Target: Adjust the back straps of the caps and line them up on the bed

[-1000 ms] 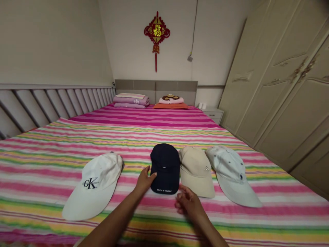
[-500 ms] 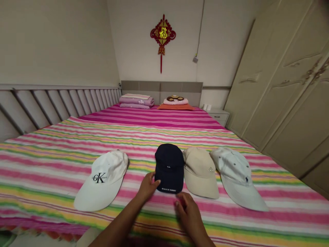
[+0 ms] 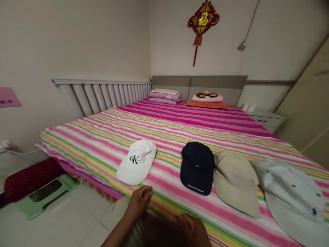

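Observation:
Four caps lie in a row on a striped bedspread (image 3: 164, 127): a white cap with a black logo (image 3: 137, 161), a navy cap (image 3: 197, 168), a beige cap (image 3: 235, 181) and a pale blue cap (image 3: 293, 199). My left hand (image 3: 138, 202) hovers at the bed's near edge just below the white cap, fingers loosely curled, holding nothing. My right hand (image 3: 194, 230) is low at the bed's edge below the navy cap, its fingers curled and partly hidden. Neither hand touches a cap.
Folded purple bedding (image 3: 164, 96) and a pillow on an orange cloth (image 3: 207, 99) lie by the headboard. A green stool (image 3: 48, 195) and a dark red cushion (image 3: 28, 176) are on the floor at left. A nightstand (image 3: 267, 120) and a wardrobe (image 3: 308, 109) are at right.
Both hands have left the navy cap and drawn back to the bed's near edge. The view has swung left and pulled back, showing the floor and stool.

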Motion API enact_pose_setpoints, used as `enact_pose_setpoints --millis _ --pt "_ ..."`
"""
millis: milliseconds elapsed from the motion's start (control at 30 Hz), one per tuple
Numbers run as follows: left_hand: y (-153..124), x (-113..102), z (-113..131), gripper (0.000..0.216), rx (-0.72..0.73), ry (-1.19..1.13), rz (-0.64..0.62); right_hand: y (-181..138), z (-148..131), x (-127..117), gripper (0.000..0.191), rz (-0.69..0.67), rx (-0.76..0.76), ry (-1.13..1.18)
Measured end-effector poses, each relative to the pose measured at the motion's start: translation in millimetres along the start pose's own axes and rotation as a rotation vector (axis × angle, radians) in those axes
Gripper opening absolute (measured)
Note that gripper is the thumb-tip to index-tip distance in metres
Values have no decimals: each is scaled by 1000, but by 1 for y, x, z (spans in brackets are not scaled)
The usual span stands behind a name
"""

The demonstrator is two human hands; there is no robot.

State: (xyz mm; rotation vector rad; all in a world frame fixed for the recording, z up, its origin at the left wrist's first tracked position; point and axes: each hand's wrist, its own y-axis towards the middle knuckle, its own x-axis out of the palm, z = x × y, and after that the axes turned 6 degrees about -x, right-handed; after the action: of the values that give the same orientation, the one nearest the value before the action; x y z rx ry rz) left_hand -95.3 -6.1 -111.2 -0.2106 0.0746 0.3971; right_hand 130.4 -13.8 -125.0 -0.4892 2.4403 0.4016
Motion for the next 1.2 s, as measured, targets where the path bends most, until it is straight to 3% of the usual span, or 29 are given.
enact_pose_setpoints --millis 100,200,367,833,1000,1200 --pt "-1 -22 -6 18 -92 -227 29 -1 -2 6 42 -40 -10 15" --pt "-1 -40 -6 19 -186 -438 153 -2 -2 7 40 -55 -20 33" --pt "5 -55 3 9 -256 -558 319 -4 1 9 42 -17 -28 34" --pt "13 -49 9 11 -242 -598 366 -8 -7 1 41 -10 -12 73" --pt "15 -43 36 13 -166 -693 367 -9 -6 0 39 -53 13 83" --pt "23 -38 76 15 -100 -827 283 -10 -5 1 38 -65 44 157"
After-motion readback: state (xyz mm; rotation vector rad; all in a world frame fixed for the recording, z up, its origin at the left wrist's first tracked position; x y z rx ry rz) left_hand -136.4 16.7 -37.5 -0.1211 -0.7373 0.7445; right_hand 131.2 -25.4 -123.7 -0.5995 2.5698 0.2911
